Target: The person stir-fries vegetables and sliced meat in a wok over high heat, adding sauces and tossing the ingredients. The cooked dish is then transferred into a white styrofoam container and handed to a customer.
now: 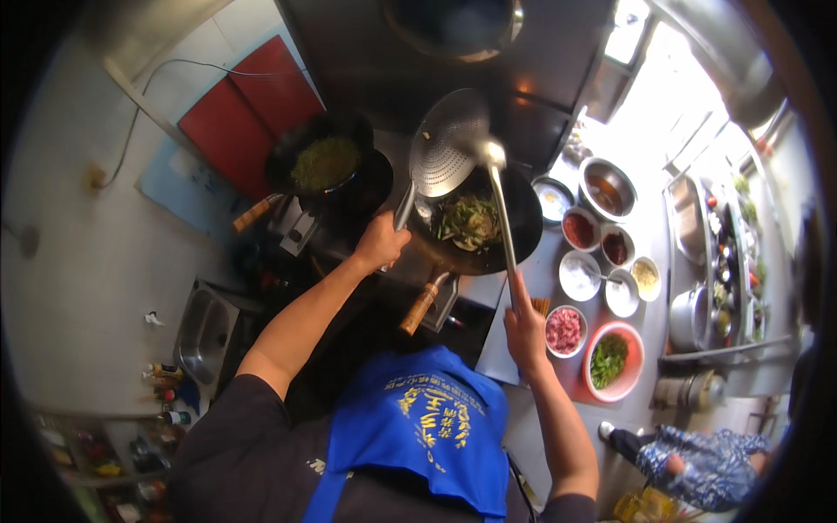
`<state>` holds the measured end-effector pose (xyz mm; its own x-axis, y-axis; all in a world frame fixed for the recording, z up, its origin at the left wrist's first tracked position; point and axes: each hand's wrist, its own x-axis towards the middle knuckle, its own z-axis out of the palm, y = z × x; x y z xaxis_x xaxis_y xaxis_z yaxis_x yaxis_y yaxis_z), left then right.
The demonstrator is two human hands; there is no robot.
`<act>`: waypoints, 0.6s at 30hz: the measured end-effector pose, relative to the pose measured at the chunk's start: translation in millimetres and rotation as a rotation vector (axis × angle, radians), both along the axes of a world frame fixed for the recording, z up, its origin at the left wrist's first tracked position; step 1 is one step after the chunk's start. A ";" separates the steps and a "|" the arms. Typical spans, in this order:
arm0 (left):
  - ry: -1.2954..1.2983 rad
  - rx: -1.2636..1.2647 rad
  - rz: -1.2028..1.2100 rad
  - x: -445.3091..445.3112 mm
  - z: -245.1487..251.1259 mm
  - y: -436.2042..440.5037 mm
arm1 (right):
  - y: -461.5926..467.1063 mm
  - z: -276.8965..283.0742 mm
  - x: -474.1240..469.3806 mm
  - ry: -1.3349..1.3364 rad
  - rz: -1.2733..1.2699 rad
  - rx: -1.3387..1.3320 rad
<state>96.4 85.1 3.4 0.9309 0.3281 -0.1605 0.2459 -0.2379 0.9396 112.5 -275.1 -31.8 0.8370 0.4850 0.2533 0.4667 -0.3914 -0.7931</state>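
My left hand (381, 243) is closed around the handle of a perforated metal strainer (446, 157), which is tilted above the far left part of a black wok (525, 222). Sliced food with green pieces (468, 222) lies in that wok. In my right hand (525, 330) is the long handle of a metal ladle (502, 216); its blurred head is raised beside the strainer's right edge. The wok's wooden handle (419, 310) points towards me, and neither hand touches it. On the left, a second black wok holds fine green food (325, 165).
Bowls of seasonings (579, 229), a bowl of raw meat (565, 331) and a pink basket of greens (616, 366) stand on the right counter. A metal sink (208, 330) is at the left. Another person (700, 465) is at the lower right. Shelves with pots and produce stand far right.
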 end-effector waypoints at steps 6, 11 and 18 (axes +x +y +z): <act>0.016 -0.017 0.054 -3.1 25.8 4.9 | -51.5 -48.7 0.5 -0.081 0.090 -0.231; 0.089 -0.028 0.030 -15.8 28.7 -10.6 | -8.9 6.6 21.7 -0.030 0.050 0.052; 0.112 -0.354 0.088 23.9 81.2 -38.7 | -125.5 -63.2 1.7 0.027 0.110 -0.240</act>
<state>120.3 46.3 84.5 0.8718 0.3119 -0.3777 0.3570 0.1234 0.9259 114.1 -400.6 -95.0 0.7807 0.6172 0.0978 0.4967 -0.5179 -0.6965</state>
